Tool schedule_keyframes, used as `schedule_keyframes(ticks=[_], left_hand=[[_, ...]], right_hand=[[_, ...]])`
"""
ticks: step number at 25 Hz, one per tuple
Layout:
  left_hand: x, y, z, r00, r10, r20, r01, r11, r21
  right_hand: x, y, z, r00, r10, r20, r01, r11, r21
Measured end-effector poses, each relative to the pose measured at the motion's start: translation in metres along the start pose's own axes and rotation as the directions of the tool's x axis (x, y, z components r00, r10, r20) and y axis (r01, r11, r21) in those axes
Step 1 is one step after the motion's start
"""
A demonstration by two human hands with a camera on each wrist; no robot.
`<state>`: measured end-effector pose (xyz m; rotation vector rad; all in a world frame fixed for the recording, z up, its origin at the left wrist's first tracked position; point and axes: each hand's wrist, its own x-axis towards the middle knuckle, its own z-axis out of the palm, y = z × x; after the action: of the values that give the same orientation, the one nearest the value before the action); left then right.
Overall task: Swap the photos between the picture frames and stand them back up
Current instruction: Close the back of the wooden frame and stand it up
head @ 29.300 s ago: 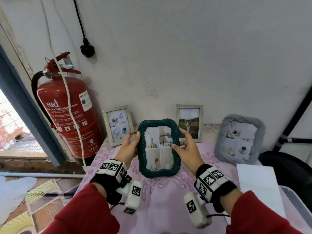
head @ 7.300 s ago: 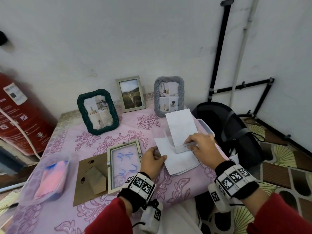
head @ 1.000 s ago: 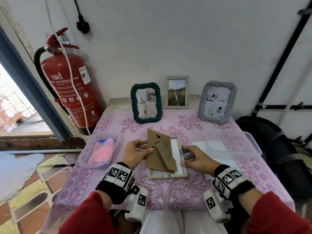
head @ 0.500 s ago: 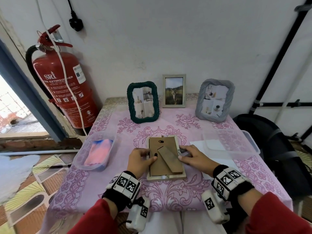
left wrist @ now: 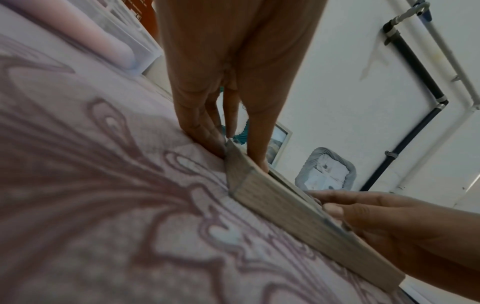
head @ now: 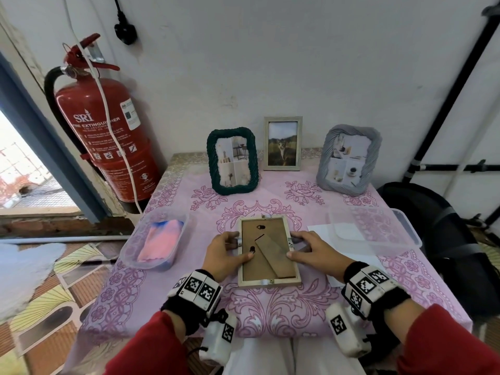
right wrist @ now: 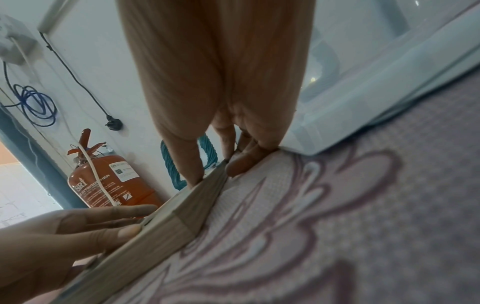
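A pale wooden picture frame [head: 269,282] lies face down on the pink tablecloth, its brown backing board [head: 253,267] with the folded stand facing up. My left hand [head: 224,250] holds its left side, thumb on the backing and fingers [left wrist: 202,131] against the outer edge. My right hand [head: 311,250] holds the right side the same way, fingers [right wrist: 244,160] at the edge clip. Three frames stand at the wall: a green rope frame [head: 232,161], a cat photo frame [head: 282,143] and a grey frame [head: 349,158].
A clear tub with a pink cloth [head: 155,239] sits left of the frame. A clear container [head: 373,226] and white paper [head: 322,231] lie to the right. A red fire extinguisher [head: 108,136] stands left of the table, a black bag [head: 446,239] to its right.
The backing board, held askew over the frame a second ago, now lies flat inside it. Both hands have shifted to the frame's side edges.
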<state>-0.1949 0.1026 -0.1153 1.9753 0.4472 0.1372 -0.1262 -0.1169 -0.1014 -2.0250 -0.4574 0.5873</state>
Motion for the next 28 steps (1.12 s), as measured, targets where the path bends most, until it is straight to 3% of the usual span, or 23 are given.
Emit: schedule_keyframes(ticks=[2,4,6,10,17,28], left_hand=[[0.007,-0.002,-0.003,0.997,-0.07,0.021,0.072,0.987,-0.144],[0.013,-0.001,-0.006,0.988,-0.143,0.058,0.154,0.943,-0.294],[0.018,0.0,-0.008,0.984,-0.167,0.067,0.18,0.923,-0.34],[0.026,0.0,-0.006,0.99,-0.14,0.037,0.144,0.958,-0.248],[0.033,-0.007,-0.009,0.989,-0.145,0.042,0.151,0.957,-0.247],[0.042,-0.002,-0.003,0.977,-0.21,0.019,0.21,0.96,-0.187]], right_hand=[[0.005,-0.003,-0.003,0.996,0.083,0.013,-0.084,0.978,0.19],[0.012,-0.004,-0.005,0.984,0.175,-0.036,-0.162,0.96,0.229],[0.018,-0.004,-0.004,0.975,0.2,-0.093,-0.174,0.958,0.229],[0.025,-0.001,0.0,0.962,0.209,-0.176,-0.153,0.946,0.284],[0.025,0.0,-0.001,0.944,0.252,-0.211,-0.15,0.901,0.406],[0.03,-0.003,-0.001,0.935,0.292,-0.199,-0.181,0.88,0.44]])
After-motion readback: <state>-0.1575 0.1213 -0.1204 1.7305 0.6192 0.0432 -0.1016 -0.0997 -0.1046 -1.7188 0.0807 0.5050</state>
